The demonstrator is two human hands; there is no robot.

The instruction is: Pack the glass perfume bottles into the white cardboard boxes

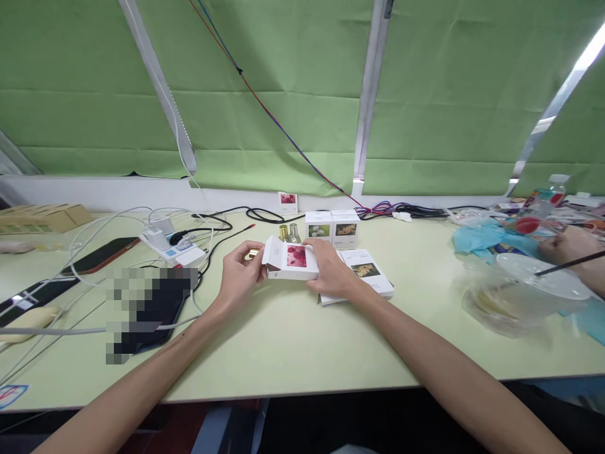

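Note:
My right hand (331, 270) grips a white box (278, 274) with a picture of pink-red flowers on it, and the box's left end flap stands open. At that end, my left hand (240, 274) is closed around a small bottle with a gold cap (254, 253); most of it is hidden by the fingers. Just behind the box stand a gold-capped bottle (283, 232) and a silver-capped bottle (293, 233). Flat white boxes (373, 277) with a yellow-flower picture lie beneath and beside my right wrist.
Two white flower boxes (332, 219) stand behind my right hand. A small pink-flower card (288, 202) leans on the wall. Leftward are a power strip (172, 249), cables and phones (101, 255). On the right are a plastic cup (524, 290) with a straw and another person's hand (574, 252).

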